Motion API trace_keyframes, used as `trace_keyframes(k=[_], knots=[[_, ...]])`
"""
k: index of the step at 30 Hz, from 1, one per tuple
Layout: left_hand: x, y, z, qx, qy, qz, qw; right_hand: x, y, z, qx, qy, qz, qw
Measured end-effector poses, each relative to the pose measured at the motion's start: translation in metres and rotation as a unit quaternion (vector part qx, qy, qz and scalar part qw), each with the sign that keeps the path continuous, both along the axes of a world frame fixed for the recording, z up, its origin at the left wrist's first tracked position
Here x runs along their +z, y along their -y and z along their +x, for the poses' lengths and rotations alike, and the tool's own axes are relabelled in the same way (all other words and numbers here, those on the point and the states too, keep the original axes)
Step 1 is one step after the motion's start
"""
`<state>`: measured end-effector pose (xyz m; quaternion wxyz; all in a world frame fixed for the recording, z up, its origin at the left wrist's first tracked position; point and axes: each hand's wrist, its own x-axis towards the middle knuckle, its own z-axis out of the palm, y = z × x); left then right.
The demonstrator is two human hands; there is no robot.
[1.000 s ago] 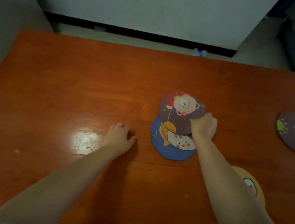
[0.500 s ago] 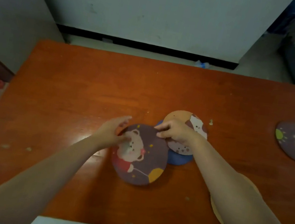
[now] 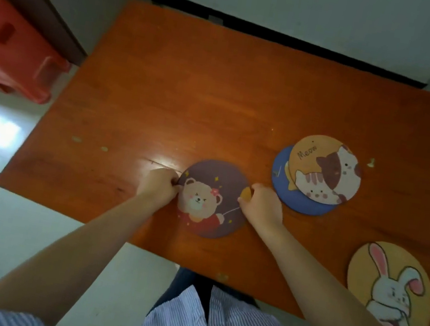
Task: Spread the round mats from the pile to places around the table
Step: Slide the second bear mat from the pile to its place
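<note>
A red plastic stool [image 3: 13, 49] stands on the floor, off the left edge of the table [image 3: 191, 96]. The table is orange-brown wood, and its left part and its whole far side are bare, so there is lots of room there. Next come the two hands, close to the near edge. The left hand [image 3: 158, 189] is curled and pinches the left rim of the bear mat [image 3: 212, 198]. This mat is round and dark purple, and it lies flat on the table, a little way in from the near edge. The right hand [image 3: 261, 209] is curled too and pinches the right rim of the same mat, with its fingers [image 3: 248, 197] bent over the edge. Just right of that hand and a bit farther off is the pile [image 3: 316, 179]: an orange cat mat [image 3: 326, 170] sits on a blue mat [image 3: 303, 204], which peeks out on the left and near sides. The pile is near the bear mat but does not touch it. Far to the right, a yellow rabbit mat [image 3: 390, 289] lies flat by the near edge, well apart from the pile
</note>
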<state>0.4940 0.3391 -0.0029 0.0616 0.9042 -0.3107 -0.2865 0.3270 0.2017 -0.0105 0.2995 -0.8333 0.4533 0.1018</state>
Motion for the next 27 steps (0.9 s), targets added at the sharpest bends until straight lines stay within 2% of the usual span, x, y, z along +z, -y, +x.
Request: trace_keyframes(k=[4, 7, 14, 20, 27], knots=[[0.004, -0.006, 0.004, 0.0, -0.007, 0.0, 1.0, 0.001, -0.011, 0.008, -0.076, 0.002, 0.018, 0.997], [0.005, -0.016, 0.008, -0.038, -0.026, -0.003, 0.999, 0.001, -0.021, 0.004, -0.124, 0.028, 0.019, 0.992], [0.003, -0.023, 0.004, -0.054, -0.096, -0.078, 0.991, 0.003, -0.047, -0.01, -0.256, 0.064, -0.012, 0.964], [0.0, -0.021, -0.002, -0.075, -0.116, -0.082, 0.987, -0.003, -0.049, -0.019, -0.274, 0.072, -0.058, 0.957], [0.002, -0.02, -0.007, -0.08, -0.105, -0.046, 0.99, -0.006, -0.046, -0.022, -0.241, 0.091, -0.069, 0.964]])
